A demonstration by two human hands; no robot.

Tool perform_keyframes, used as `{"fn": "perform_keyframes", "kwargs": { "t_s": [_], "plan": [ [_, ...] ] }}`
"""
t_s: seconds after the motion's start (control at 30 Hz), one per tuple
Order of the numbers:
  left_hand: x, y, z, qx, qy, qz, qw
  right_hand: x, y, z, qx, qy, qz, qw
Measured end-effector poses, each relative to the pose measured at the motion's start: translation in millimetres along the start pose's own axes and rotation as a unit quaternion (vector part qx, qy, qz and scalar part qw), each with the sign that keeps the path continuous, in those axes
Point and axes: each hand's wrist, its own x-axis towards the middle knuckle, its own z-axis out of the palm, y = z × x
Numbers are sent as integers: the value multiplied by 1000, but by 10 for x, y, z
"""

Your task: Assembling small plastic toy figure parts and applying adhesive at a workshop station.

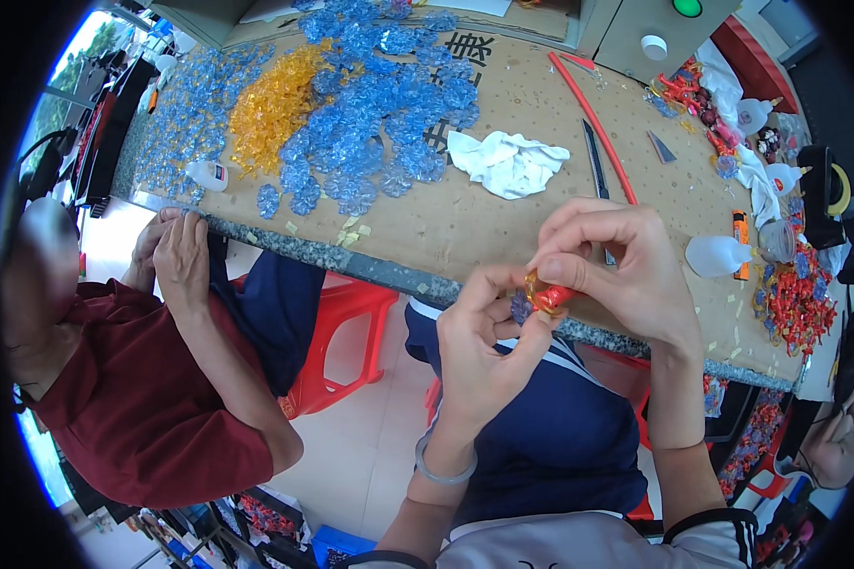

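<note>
Both my hands meet in front of the table's near edge around a small red, yellow and blue plastic piece (547,297). My left hand (491,349) is closed, its thumb and fingers pinching the piece from below and left. From above, my right hand (609,266) grips the red and yellow part between thumb and fingers. The blue part is partly hidden by my left fingers, so the piece's full shape does not show. A crumpled white cloth (510,165) lies just beyond my hands. Next to it are a dark flat strip (596,159) and a long red rod (590,112).
Blue clear flower-shaped pieces (375,137) and yellow ones (270,109) are heaped at left, near a small white bottle (208,174). On the right stand a squeeze bottle (717,256), an orange lighter (740,243) and red pieces (799,308). A co-worker's hands (176,251) rest at left.
</note>
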Motion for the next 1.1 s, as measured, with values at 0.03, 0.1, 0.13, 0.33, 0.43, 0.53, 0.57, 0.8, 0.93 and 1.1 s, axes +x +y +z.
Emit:
{"fn": "perform_keyframes", "kwargs": {
  "t_s": [0.03, 0.1, 0.13, 0.33, 0.43, 0.53, 0.57, 0.8, 0.93, 1.1],
  "plan": [
    [17, 70, 23, -52, -10, -24, 998, -6, 12, -1, -19, 9, -35, 999],
    [46, 110, 5, -129, -44, -53, 989, -22, 71, -18, -58, 28, -104, 992],
    [58, 88, -43, -154, -68, -59, 984, -26, 83, -27, -58, 32, -121, 991],
    [143, 106, -146, -240, -133, -121, 954, -26, 169, -137, -94, 29, -232, 968],
    [155, 98, -89, -151, -94, -89, 980, -99, 210, -164, -97, 46, -204, 973],
    [143, 86, -28, -92, -47, -53, 993, -170, 284, -150, -40, 81, -147, 985],
    [139, 77, -10, -81, -35, -43, 995, -188, 286, -109, -1, 109, -113, 988],
    [127, -8, 100, -56, -5, -8, 998, -267, 373, -25, 37, 165, -14, 986],
    [132, -42, 103, -45, 4, 1, 999, -264, 402, -26, 9, 173, -11, 985],
    [132, -20, 120, -54, 16, -10, 998, -260, 390, -4, 10, 185, -47, 982]
  ]
}}
